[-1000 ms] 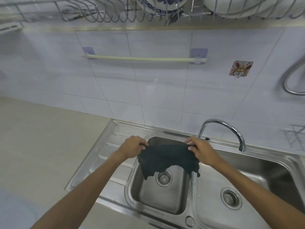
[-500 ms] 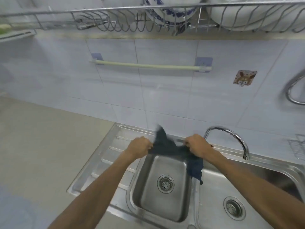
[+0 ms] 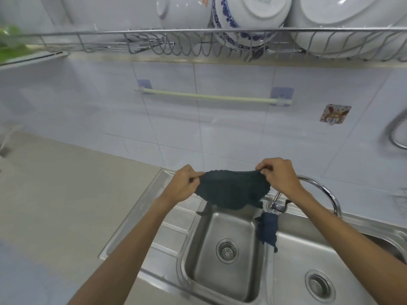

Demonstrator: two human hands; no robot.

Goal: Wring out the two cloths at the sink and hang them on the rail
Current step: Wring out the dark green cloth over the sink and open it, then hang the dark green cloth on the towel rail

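The left hand (image 3: 184,183) and the right hand (image 3: 279,175) hold one dark green cloth (image 3: 233,190) spread between them above the back edge of the sink (image 3: 154,216). Each hand pinches an upper corner of this cloth between thumb and curled fingers; the fingers are closed on the fabric. The top edge of the cloth runs nearly level from hand to hand, and the rest hangs down with a ragged lower edge over the back of the left basin (image 3: 220,238). The cloth is clear of the basin floor.

A second cloth (image 3: 267,230), dark blue, is draped over the divider between the left basin and the right basin (image 3: 308,256), near the back edge of the sink. It lies just below the base of the tap (image 3: 319,190); whether it touches the tap base cannot be told.

The rail (image 3: 209,97) is fixed to the tiled wall (image 3: 220,133) above the sink, held by a bracket at each end. It carries nothing. The held cloth is well below the rail.

Above the rail, a wire rack (image 3: 198,40) holds bowls (image 3: 246,16). The counter (image 3: 66,194) adjoins the left edge of the sink.
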